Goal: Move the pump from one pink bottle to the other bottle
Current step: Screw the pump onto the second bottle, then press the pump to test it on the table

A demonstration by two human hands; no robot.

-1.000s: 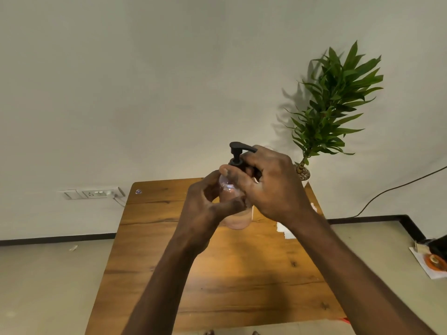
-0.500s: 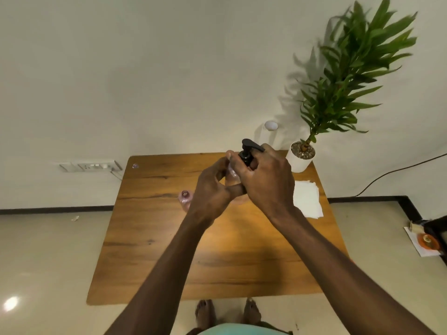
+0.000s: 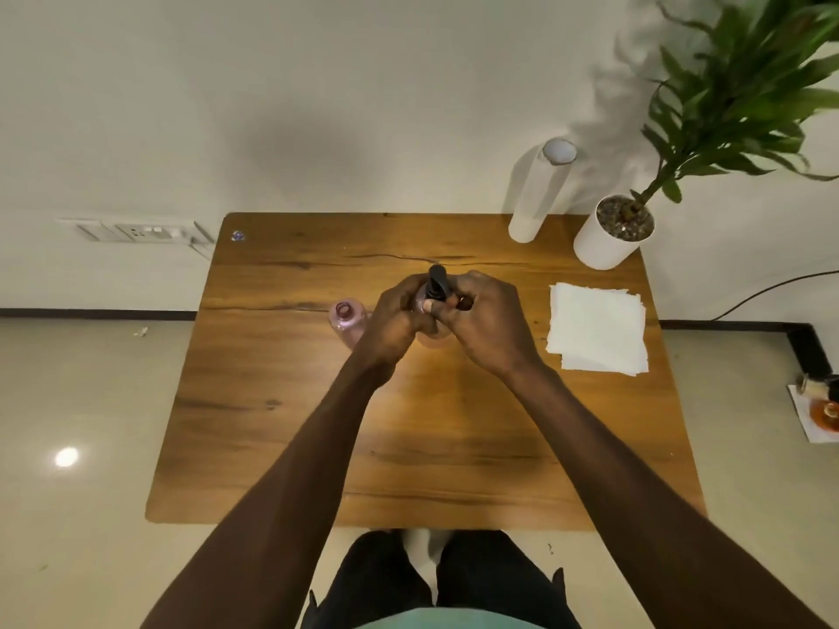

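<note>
Now both hands hold 1 pink bottle: left hand (image 3: 399, 317) wraps it, right hand (image 3: 486, 320) pinches the pump (image 3: 438, 283), probably stiff. Open bottle (image 3: 347, 317) waits at 9 o'clock.

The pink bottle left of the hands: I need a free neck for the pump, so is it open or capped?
Open. The pink bottle stands upright with its round mouth bare, no pump or cap on it.
</note>
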